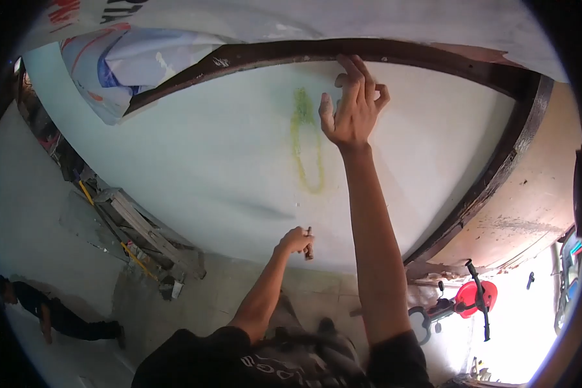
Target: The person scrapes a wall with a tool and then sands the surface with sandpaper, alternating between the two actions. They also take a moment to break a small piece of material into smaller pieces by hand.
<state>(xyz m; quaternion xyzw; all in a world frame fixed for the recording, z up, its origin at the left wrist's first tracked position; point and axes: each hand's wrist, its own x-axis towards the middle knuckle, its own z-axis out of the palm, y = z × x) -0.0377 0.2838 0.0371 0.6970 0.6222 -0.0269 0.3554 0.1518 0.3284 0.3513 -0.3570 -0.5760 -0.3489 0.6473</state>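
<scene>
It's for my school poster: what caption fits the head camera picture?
The right hand reaches up to the dark frame above a pale wall while the left hand grips a small tool.

Right arm stretched straight up, right grip (352,107) open, fingers loosely spread; left grip (295,240) lower, curled closed, elbow bent.

A single view looks out from the person's head, wide and bent at its edges, facing the pale wall (207,161) from close in. The right hand (350,110) reaches the wall's dark frame (498,168). The left hand (294,241) and its stick (308,252) sit mid-picture, with the floor (194,304) below.
</scene>
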